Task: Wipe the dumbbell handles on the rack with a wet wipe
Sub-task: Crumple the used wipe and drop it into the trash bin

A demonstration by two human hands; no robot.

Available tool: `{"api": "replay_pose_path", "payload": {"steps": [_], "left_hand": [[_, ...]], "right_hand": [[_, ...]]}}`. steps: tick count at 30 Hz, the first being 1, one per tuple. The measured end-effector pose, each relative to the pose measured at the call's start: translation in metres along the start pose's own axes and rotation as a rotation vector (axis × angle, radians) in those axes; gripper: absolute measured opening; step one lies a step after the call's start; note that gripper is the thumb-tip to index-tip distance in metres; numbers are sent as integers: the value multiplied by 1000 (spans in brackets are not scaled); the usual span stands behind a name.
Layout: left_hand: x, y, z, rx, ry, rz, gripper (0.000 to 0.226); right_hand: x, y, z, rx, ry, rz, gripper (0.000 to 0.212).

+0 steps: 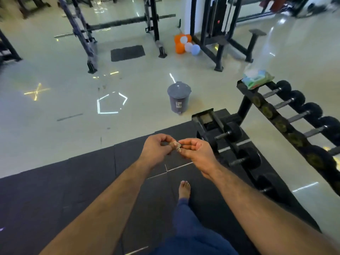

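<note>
left hand (pixel 156 150) and right hand (pixel 197 151) both pinching crumpled wipe (pixel 176 145), dumbbell rack (pixel 266 109) at right, bin (pixel 178 97) ahead

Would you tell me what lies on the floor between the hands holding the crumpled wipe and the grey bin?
In the head view, only dark mat and bare pale floor lie between the wipe and bin.

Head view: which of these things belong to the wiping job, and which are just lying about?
Job:
- small crumpled wipe, pinched between left hand and right hand
- green wet-wipe packet on the rack's end
- black dumbbell rack
- black dumbbells with metal handles

Lying about:
- grey lidded bin
- orange and white balloons
- dark floor mat
- black barbell stand
</note>
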State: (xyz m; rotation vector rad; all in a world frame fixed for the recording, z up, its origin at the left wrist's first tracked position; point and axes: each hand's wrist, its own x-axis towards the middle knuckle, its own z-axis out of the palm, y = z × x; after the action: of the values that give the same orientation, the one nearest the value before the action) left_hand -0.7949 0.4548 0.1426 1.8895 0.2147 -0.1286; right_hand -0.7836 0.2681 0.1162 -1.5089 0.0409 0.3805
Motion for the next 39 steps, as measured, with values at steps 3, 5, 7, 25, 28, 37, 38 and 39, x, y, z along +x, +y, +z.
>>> {"api": "replay_pose_path", "payload": {"steps": [3,5,7,25,28,37,38,39], "left_hand": [[107,4,-18,-25,-4,10,6],[178,5,-28,-19,-10,12,11],[242,7,-38,-45,-19,-10,14],[725,18,-174,44,-156,8,12],[791,19,-187,196,-201,23,4],[925,5,-167,233,-189,-113,6],[936,3,-160,211,-176,-131,7],[946,2,-153,197,-160,-150,7]], "right_hand": [[103,-17,2,15,46,2,23],[173,-27,4,5,56,5,21],[242,-38,5,-18,47,28,18],[722,-147,53,-160,50,196,12],[775,-155,53,-189,52,240,12],[887,-138,13,-538,164,335,27],[897,-136,6,-582,140,342,30],[908,-133,-1,-629,114,342,31]]}}
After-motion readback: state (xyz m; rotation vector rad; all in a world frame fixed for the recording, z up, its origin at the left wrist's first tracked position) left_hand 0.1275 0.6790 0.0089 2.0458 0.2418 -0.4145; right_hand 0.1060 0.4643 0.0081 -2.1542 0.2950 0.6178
